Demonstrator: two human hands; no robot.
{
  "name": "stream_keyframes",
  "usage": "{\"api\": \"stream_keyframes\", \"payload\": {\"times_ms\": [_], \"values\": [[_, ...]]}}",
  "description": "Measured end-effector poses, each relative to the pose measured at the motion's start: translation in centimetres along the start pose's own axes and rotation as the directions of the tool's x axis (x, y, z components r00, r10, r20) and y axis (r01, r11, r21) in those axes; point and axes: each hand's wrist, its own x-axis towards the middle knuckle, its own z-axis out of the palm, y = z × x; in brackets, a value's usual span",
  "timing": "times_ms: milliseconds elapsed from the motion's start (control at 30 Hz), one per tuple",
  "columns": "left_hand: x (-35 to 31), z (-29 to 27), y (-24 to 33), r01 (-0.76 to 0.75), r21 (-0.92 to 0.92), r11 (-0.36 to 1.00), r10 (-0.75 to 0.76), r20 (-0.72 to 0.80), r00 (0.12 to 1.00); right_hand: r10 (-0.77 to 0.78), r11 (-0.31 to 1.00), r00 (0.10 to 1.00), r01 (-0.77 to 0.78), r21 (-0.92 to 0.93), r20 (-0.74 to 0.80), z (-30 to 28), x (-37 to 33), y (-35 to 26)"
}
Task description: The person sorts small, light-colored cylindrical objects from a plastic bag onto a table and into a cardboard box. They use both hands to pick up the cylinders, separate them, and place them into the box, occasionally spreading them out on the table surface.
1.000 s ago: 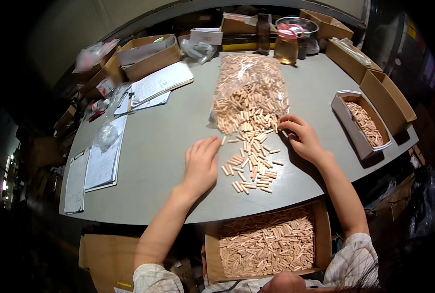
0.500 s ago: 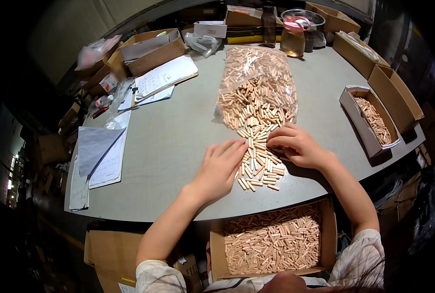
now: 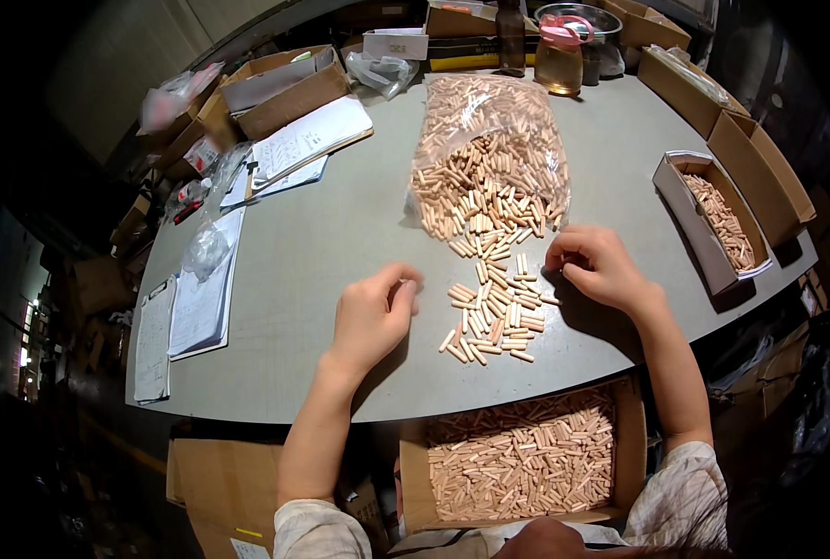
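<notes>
A loose pile of small wooden dowel pins (image 3: pixel 496 317) lies on the table, trailing out from the mouth of a large clear plastic bag (image 3: pixel 489 112) full of the same pins. To the left of the pile, raised a little above the table, is my left hand (image 3: pixel 370 315); its fingers are curled in and slightly blurred, and whatever they may hold is hidden. My right hand (image 3: pixel 599 267) is beside the pile's right edge near the bag's mouth. Its fingers are bent toward the thumb, with their inner side out of sight.
Below the table edge sits a cardboard box (image 3: pixel 629 447) of dowel pins. A narrow white box (image 3: pixel 690 228) at right holds more. Papers (image 3: pixel 200 312) and a clipboard (image 3: pixel 312 144) lie left. A pink-lidded jug (image 3: pixel 559 65) and brown bottle (image 3: pixel 511 42) stand at the back.
Both hands have drawn apart from the pile, the left one leftward, the right one slightly rightward. The pins lie more spread out. At left, the lifted paper sheet has dropped and clear plastic shows there.
</notes>
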Motion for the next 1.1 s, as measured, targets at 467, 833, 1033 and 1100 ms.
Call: {"api": "stream_keyframes", "payload": {"times_ms": [467,833,1033,1100], "values": [[-0.8,-1.1,3.1,0.188,-0.515,0.837,0.099,0.479,0.872,-0.119,0.909,0.958,0.0,0.416,0.26,-0.1,-0.7,-1.7],[0.0,1.7,0.9,-0.394,0.191,0.899,0.397,0.026,0.918,-0.168,0.98,0.984,0.173,-0.099,0.057,1.3,0.0,-1.2],[0.1,1.6,1.3,-0.42,-0.038,0.907,0.421,0.147,0.895,-0.22,0.974,0.957,0.206,0.09,0.189,0.7,-0.3,-1.0],[-0.1,1.4,1.6,-0.391,-0.138,0.91,0.412,0.206,0.887,-0.162,0.952,0.972,0.11,0.284,0.168,1.0,-0.5,-0.9]]}}
